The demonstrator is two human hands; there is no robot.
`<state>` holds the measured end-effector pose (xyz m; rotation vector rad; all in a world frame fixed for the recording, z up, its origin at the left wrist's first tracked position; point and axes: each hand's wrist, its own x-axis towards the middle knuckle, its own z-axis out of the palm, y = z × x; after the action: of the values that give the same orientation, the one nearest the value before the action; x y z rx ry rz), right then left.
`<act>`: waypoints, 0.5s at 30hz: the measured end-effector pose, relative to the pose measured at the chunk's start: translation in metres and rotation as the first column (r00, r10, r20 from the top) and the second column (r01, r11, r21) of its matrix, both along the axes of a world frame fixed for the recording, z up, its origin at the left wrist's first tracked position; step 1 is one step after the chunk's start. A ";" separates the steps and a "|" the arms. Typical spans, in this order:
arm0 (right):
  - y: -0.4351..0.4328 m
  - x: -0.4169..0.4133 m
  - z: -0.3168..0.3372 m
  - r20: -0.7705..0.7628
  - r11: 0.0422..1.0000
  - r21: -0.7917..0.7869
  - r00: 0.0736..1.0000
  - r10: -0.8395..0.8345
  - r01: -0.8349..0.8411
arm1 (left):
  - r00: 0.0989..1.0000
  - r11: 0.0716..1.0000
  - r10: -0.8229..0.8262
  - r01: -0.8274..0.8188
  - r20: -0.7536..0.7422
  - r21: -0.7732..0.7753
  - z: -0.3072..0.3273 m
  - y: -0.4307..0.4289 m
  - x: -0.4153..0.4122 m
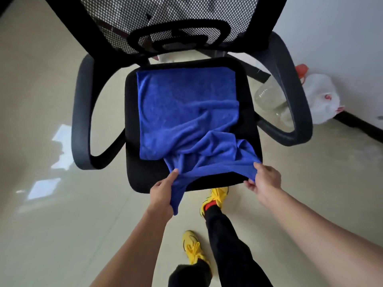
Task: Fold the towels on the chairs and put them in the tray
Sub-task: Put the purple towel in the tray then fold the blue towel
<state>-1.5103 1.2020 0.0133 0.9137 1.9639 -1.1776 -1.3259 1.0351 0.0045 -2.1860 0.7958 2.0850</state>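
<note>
Standing at the front edge of the seat, the person has each grip pinching a near corner of the blue towel (pixel 186 112): left hand (pixel 162 193) and right hand (pixel 264 180) draw it taut, likely to start a fold. Beyond them, it lies spread across the black office chair (pixel 132 121); no tray shows.

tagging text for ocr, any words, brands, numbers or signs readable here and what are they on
No text can be read in this view.
white plastic bag: red print, too blurred to read.
blue towel: no label or text shows.
chair: no brand or text shows.
clear bottle: no readable label.
yellow shoes: no logo can be made out.
</note>
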 end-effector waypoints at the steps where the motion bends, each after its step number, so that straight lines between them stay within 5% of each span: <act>1: 0.006 0.010 0.001 -0.001 1.000 0.012 1.000 0.009 -0.009 | 0.999 0.998 -0.033 0.034 -0.019 0.054 0.003 0.002 0.012; 6: 0.050 0.043 0.008 0.041 0.994 0.012 0.993 0.112 -0.113 | 0.992 0.984 -0.127 0.124 0.019 0.126 0.014 0.009 0.069; 11: 0.093 0.079 0.026 0.020 0.978 0.049 0.979 0.202 -0.202 | 0.996 0.992 -0.025 0.036 0.090 -0.122 0.037 0.021 0.115; 15: 0.118 0.115 0.045 -0.009 0.968 0.042 0.968 0.249 -0.248 | 0.965 0.924 -0.123 0.196 0.230 -0.328 0.043 0.041 0.139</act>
<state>-1.3951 1.3195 0.0578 0.6560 2.0512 -1.0064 -1.1870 1.0762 0.0471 -2.3509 1.3590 1.7123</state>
